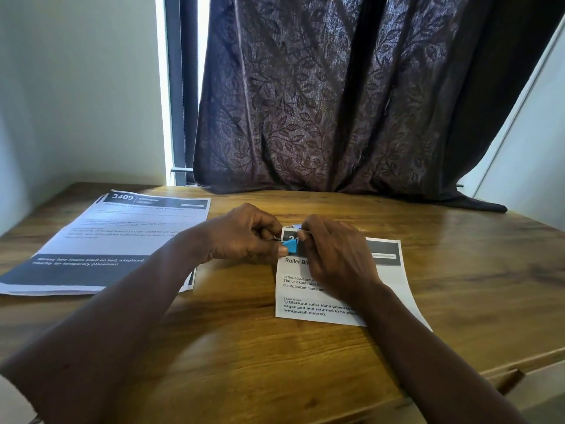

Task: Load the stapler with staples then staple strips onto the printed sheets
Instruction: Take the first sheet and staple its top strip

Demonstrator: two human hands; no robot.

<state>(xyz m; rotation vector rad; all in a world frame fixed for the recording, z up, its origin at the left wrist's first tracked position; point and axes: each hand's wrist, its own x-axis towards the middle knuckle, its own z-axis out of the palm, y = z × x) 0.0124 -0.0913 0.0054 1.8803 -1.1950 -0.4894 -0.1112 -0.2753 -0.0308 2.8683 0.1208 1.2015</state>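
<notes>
A small blue stapler (291, 245) is held over the top left corner of a printed sheet (391, 283) titled "Roller Bl…". My left hand (244, 237) grips the stapler's left side, thumb against the blue end. My right hand (333, 255) pinches something thin and silvery at the stapler's top, probably a staple strip or the metal rail; I cannot tell which. Both hands hide most of the stapler and the sheet's middle.
A stack of printed sheets (122, 240) headed "3409 BEDROOM" lies at the left of the wooden table (232, 338). A dark patterned curtain (336, 102) hangs behind, its hem resting on the table's far edge. The table's right front edge drops off near the lower right.
</notes>
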